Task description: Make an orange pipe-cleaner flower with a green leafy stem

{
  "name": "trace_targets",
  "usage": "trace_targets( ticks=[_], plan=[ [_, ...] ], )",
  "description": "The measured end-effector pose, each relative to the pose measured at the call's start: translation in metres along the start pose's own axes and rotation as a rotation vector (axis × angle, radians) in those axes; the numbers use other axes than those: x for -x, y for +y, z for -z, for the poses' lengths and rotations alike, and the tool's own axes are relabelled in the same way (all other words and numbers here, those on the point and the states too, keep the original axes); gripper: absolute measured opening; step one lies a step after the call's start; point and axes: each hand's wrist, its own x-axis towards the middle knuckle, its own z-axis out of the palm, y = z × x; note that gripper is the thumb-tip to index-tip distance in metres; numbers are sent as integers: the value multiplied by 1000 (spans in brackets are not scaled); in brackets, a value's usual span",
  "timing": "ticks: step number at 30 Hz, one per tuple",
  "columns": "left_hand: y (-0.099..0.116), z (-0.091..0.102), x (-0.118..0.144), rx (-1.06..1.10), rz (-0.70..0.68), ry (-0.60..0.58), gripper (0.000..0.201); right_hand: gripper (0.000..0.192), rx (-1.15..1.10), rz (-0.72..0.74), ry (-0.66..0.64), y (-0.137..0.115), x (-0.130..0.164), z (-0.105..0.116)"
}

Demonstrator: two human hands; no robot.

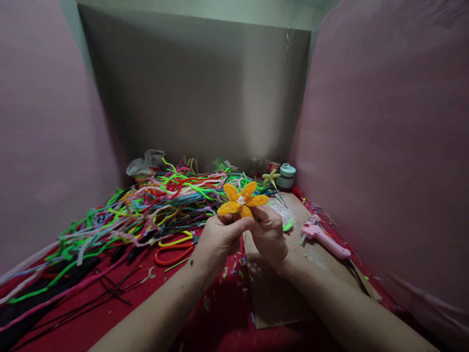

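Hands, left [220, 234] and right [269, 234], both pinched under orange five-petal pipe-cleaner flower [242, 200], above red counter [227, 318]. Best gripped low, clear of petals. Pink glue gun [324, 237] lying near.

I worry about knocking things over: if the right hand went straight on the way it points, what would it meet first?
Probably the pale green flower, then the small jar behind it. The right hand points up and away, holding the orange flower; depth is unclear.

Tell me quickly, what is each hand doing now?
Left hand: closed, fingers pinching the orange flower from below.
Right hand: closed on the same flower.
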Motion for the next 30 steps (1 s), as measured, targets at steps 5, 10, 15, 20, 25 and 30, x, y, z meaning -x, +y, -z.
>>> trace_targets(
  ticks=[5,10,15,20,25,30],
  plan=[
    [7,16,-3,-138,1,-121,29,14,-207,-218,11,-2,-3,-2],
    [10,31,-9,-185,31,-101,26,18,-409,-465,40,-8,-11,-1],
    [10,37,-14,-202,-80,48,24,23,-676,-645,68,-12,-18,-2],
    [5,31,-13,-457,-248,78,26,23,-809,-760,48,-9,-18,-3],
    [-14,22,-12,-853,-488,123,33,20,-825,-813,93,-6,-13,-7],
    [-26,15,-12,-1321,-538,232,24,20,-784,-828,95,-6,-6,-12]
  ],
)
